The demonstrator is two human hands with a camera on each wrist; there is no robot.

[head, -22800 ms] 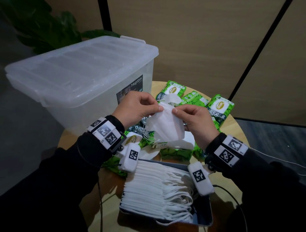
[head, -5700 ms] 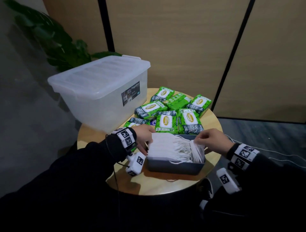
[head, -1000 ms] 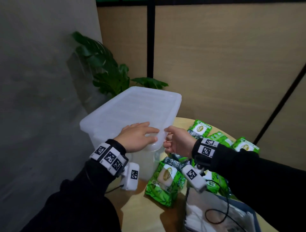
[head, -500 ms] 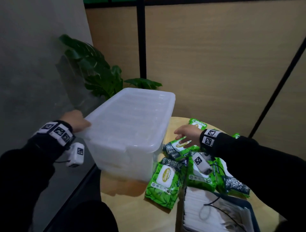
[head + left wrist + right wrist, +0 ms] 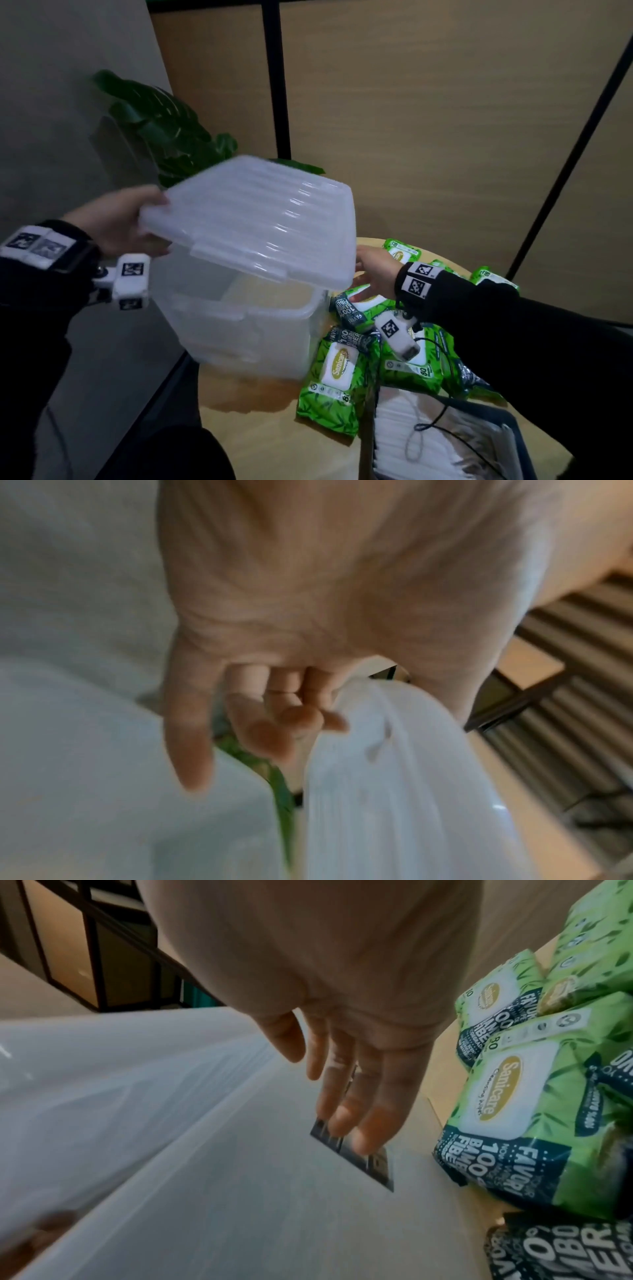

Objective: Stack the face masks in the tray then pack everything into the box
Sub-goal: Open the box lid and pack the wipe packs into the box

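My left hand (image 5: 137, 222) grips the left edge of the translucent lid (image 5: 253, 219), thumb on top and fingers (image 5: 284, 718) curled beneath. The lid is raised and tilted above the open clear box (image 5: 239, 318), which looks empty inside. Beside the lid's right edge my right hand (image 5: 371, 270) hovers with straight fingers (image 5: 356, 1110), near the box wall and its dark label (image 5: 359, 1153), holding nothing. White face masks (image 5: 394, 435) lie stacked in the dark tray (image 5: 513, 431) at the lower right. Several green wipe packs (image 5: 339, 373) lie between the box and the tray.
Everything stands on a round wooden table (image 5: 257, 425), with the box at its left edge. A potted plant (image 5: 161, 126) stands behind the box against the grey wall. Black cables (image 5: 442, 418) trail over the tray. More wipe packs (image 5: 507, 1091) crowd the right side.
My left hand has lifted the lid off the box and tilted it up. The right hand has left the wipe packs and come up beside the lid's right edge.
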